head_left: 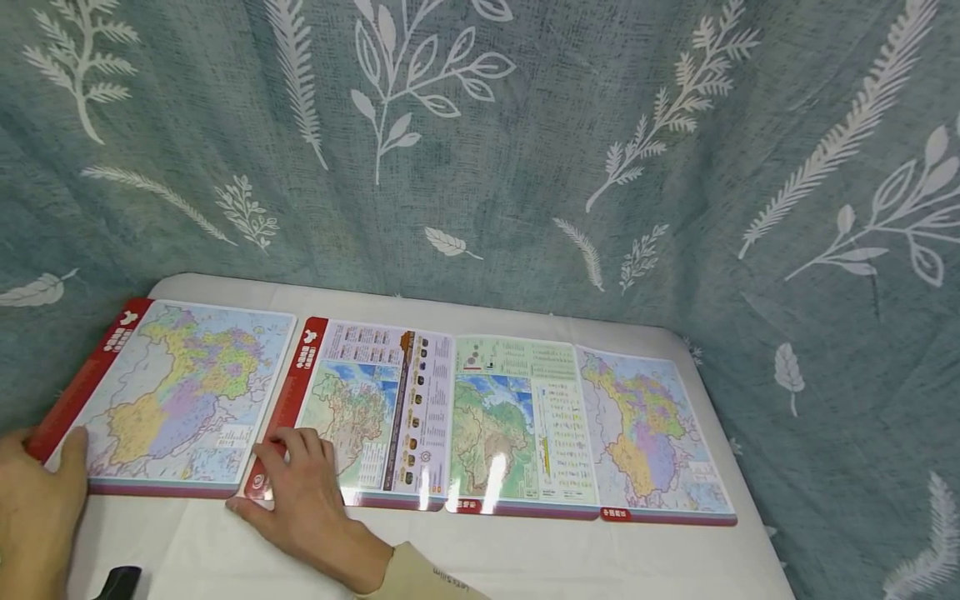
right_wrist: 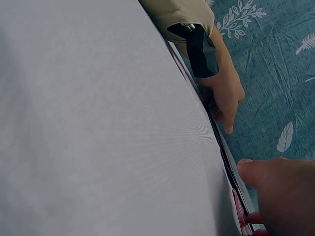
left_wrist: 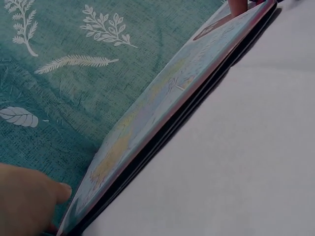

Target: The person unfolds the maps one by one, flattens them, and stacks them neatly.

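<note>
A glossy map card [head_left: 187, 383] with a red left strip lies at the table's left end. My left hand [head_left: 37, 500] grips its lower left edge, thumb on top and the other fingers largely hidden behind the edge. Just right of that card, a row of glossy map panels [head_left: 517, 442] lies flat, starting with another red strip. On that strip's lower part rest fingers of my right hand [head_left: 307, 500], its thumb spread toward the lower left corner. In the left wrist view the card [left_wrist: 142, 123] appears edge-on, with dark layers below its printed face.
A white cloth [head_left: 555, 558] covers the table, which has rounded back corners. Behind and beside it hangs a green curtain [head_left: 510, 225] with white leaf prints. A small black object [head_left: 120, 582] shows at the bottom left, near my left wrist.
</note>
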{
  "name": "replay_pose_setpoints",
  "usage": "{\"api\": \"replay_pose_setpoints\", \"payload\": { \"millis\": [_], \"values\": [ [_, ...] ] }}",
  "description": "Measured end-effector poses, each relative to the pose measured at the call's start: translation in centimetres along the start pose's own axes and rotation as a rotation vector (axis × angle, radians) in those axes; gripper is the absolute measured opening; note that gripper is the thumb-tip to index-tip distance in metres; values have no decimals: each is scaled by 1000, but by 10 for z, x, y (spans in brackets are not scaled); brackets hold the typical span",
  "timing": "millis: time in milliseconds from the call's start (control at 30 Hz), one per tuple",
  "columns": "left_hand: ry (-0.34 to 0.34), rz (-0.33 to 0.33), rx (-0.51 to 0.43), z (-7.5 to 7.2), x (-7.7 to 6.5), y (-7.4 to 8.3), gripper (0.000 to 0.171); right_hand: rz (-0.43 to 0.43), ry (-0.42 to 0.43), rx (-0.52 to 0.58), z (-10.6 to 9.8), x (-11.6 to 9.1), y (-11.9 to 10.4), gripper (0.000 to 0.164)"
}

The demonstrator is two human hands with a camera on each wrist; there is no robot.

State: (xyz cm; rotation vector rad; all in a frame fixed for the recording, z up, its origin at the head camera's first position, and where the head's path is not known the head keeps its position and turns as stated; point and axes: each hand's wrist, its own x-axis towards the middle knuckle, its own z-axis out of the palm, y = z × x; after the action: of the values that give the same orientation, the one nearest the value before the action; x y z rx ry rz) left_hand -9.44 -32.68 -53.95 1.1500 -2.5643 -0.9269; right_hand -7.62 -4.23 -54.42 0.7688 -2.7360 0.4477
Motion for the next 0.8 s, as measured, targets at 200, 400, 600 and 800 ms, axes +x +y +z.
{"api": "replay_pose_setpoints", "payload": {
  "millis": [200,400,600,800],
  "values": [
    [-12,-21,-47,3,2,-3,65,3,2,25,-1,-1,0,57],
    [36,48,-92,4,0,-3,56,-9,31,130,-3,-2,3,59],
    [42,111,-140,2,1,-5,52,-38,98,248,-3,-2,5,57],
    [30,15,-141,3,-1,-2,60,-38,145,303,-5,-4,3,54]
  ]
}}
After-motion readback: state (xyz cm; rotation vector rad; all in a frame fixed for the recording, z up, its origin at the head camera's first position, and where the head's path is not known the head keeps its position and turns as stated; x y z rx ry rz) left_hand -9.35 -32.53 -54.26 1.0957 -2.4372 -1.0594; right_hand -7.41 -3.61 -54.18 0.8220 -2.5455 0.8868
